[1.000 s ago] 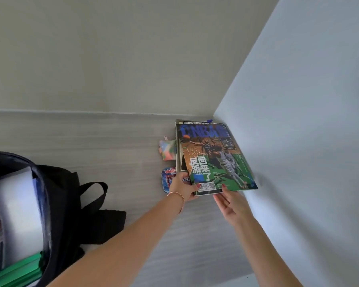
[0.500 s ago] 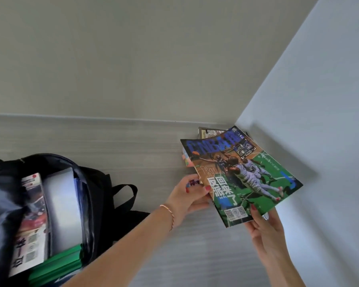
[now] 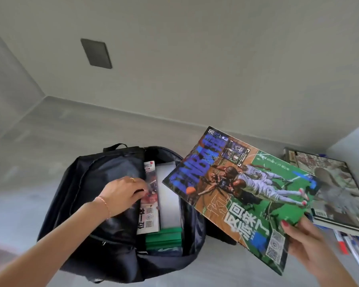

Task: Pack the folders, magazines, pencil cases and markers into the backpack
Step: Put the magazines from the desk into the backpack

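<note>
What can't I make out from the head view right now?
- Left hand fingertips: tucked into the backpack, contact hidden.
- Stack of magazines: lower ones covered by the top one; count unclear.
- Markers: blurred, cut by the right edge.
- Right hand fingers under the basketball magazine: hidden.

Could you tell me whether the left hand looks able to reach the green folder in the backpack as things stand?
Probably yes: the left hand is already at the open backpack, and the green folder lies uncovered just beside it.
</note>
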